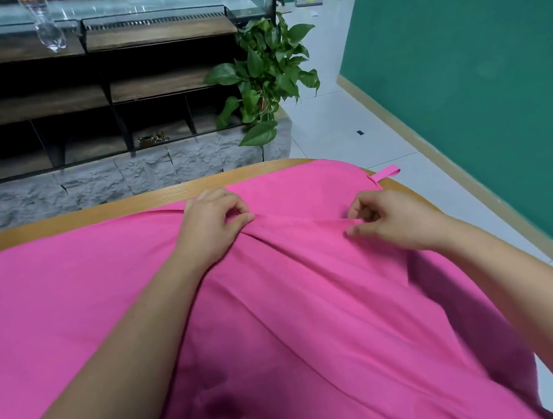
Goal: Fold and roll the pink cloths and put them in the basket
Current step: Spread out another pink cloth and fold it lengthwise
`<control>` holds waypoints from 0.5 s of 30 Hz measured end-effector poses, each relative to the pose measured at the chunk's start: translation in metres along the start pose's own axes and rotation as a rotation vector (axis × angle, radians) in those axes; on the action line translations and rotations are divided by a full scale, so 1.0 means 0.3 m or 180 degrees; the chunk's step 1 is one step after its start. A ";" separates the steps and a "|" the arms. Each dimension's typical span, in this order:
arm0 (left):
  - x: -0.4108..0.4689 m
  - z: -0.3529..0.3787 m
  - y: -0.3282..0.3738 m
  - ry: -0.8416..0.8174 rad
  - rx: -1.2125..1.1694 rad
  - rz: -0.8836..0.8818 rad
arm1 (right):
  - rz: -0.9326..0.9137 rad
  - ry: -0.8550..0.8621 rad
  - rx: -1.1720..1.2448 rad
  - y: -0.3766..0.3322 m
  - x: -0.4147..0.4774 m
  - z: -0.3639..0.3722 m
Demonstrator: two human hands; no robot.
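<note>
Pink cloth (pixel 72 301): spread across counter (pixel 96 209), loop tab (pixel 386 173) far-right; left hand (pixel 212 216), right hand (pixel 390 220) pinch one raised ridge.

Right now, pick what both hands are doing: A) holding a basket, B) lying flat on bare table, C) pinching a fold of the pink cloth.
C: the left hand and right hand each pinch a raised fold of the pink cloth spread over the table.
</note>
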State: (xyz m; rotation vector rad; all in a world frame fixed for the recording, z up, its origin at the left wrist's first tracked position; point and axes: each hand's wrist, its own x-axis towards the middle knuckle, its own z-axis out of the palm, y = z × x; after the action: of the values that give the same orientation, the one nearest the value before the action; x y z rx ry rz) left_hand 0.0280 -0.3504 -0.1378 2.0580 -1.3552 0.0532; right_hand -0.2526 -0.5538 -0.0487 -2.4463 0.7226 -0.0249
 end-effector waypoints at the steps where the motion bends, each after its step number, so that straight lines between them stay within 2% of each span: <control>1: 0.002 0.002 -0.002 -0.0006 0.0005 0.0015 | 0.0067 -0.0186 -0.0012 0.024 -0.006 -0.005; 3: 0.006 0.004 -0.003 -0.0015 0.0030 0.0023 | 0.0200 -0.0453 -0.0032 0.072 -0.021 -0.024; 5: 0.011 0.007 -0.001 -0.0004 0.0062 0.0037 | 0.0330 -0.0379 0.0139 0.110 -0.024 -0.053; 8: 0.018 0.007 -0.001 0.0001 0.0011 0.0052 | 0.0448 0.0497 0.0416 0.130 -0.001 -0.084; 10: 0.021 0.003 -0.003 -0.0030 -0.0021 0.0022 | 0.0483 0.0950 0.0996 0.137 0.022 -0.089; 12: 0.022 -0.004 -0.001 -0.0072 -0.0028 0.0031 | 0.0614 0.0750 0.1562 0.158 0.039 -0.090; 15: 0.029 -0.013 0.000 -0.0162 -0.0043 0.0018 | 0.0800 0.0250 0.1532 0.211 0.038 -0.069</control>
State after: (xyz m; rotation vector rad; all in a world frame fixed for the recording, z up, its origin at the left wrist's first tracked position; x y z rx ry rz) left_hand 0.0332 -0.3552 -0.1314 2.0570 -1.3883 -0.0059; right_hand -0.2776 -0.6138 -0.0672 -1.8954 0.9328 -0.1770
